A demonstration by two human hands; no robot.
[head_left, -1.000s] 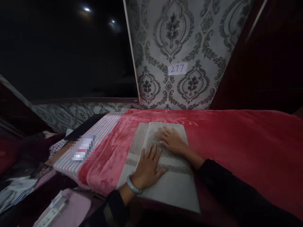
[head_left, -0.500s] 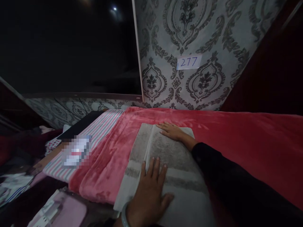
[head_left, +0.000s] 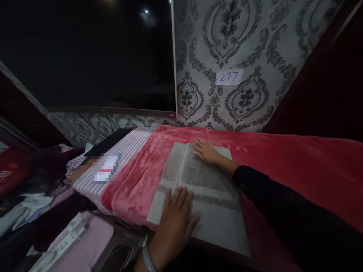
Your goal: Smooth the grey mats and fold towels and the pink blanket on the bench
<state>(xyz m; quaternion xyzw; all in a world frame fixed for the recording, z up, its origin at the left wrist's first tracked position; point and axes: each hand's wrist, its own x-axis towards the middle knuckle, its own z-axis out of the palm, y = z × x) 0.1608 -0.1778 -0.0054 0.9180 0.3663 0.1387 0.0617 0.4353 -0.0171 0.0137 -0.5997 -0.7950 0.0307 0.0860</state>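
Wallpaper [head_left: 227, 34] with medallions backs the scene, a dark screen [head_left: 99, 56] standing before it on the left. Below spreads a red blanket [head_left: 283, 166], which seems to serve as a broad, soft surface to lay things on; at its left end shows striped cloth [head_left: 121, 155]. On the blanket lies a grey cloth [head_left: 212, 217], folded and nearly flat, crossed by a pale band and a darker one, with one layer's edge running lengthwise toward its left side.

The left hand [head_left: 176, 217] is over the near left part of the grey cloth, fingers somewhat spread and pointing away from the body; the right hand [head_left: 208, 152], a little blurred, lies at the far edge, fingers reaching leftward past the head of that lengthwise edge. Neither grips anything. Palms laid down at both ends probably keep the layers flat and stop them slipping on the plush pile. The cloth thus sits under both hands, most of it to the right of the left hand and nearer the body than the right. Smallest is a bracelet [head_left: 148, 258] on the left wrist.
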